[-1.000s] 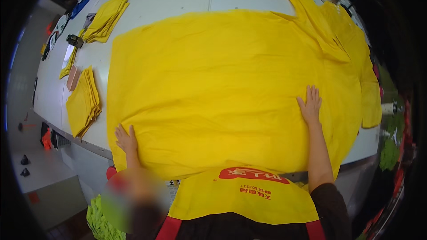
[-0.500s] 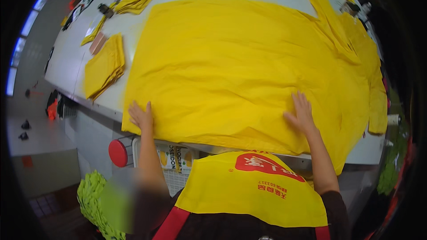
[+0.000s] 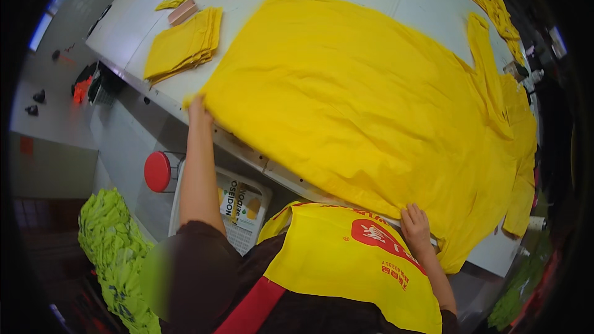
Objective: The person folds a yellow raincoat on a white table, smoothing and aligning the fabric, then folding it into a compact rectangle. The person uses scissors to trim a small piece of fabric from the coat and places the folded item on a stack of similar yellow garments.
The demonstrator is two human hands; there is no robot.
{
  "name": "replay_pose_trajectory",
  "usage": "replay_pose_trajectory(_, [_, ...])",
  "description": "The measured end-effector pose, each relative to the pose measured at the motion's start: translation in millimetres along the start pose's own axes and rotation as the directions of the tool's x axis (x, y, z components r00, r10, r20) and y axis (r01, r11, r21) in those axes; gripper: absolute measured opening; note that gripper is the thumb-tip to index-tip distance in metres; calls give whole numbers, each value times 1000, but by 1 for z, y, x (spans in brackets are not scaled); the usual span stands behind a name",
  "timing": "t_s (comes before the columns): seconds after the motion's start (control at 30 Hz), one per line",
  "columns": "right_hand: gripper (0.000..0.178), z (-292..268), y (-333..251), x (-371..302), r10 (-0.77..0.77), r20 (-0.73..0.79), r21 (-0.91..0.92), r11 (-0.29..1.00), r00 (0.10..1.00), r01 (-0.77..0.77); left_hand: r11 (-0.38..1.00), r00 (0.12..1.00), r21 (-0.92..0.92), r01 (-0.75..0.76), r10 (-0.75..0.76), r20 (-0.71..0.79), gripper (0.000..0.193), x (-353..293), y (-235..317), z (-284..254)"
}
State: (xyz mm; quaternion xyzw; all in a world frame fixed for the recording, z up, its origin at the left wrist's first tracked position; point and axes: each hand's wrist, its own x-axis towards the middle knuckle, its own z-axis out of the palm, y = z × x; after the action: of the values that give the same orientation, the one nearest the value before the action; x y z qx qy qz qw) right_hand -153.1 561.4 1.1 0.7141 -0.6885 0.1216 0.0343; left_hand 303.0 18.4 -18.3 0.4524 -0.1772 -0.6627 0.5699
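Left hand (image 3: 198, 111), at the near edge of the table (image 3: 433, 6), pinches a corner of the yellow garment (image 3: 346, 86) sprawled across it. Right hand (image 3: 416, 227), same edge: fingers bent, pinch unclear. Uneven pull could skew it.

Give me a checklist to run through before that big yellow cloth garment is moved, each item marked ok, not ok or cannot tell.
1. Bare left hand at the near-left corner of the large yellow long-sleeved cloth garment: ok.
2. Bare right hand at the garment's near edge: ok.
3. Both grips firm: cannot tell; the fingers' hold is partly hidden.
4. Garment smooth: not ok; creases run across it.
5. Garment wholly on the white flat-topped table: not ok; its near-right part hangs past the edge.
6. Nearer stack of folded yellow cloth clear of the garment: ok; white tabletop shows between.
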Motion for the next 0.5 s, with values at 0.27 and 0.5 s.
replay_pose_trajectory(0.27, [41,-14,12,11,98,47,192,976,994,-105,909,854,174,-378,269,446,24,-35,90,295])
replay_pose_trajectory(0.5, [46,-21,-14,23,125,51,55,990,991,-128,814,727,79,-575,464,507,20,-86,138,308])
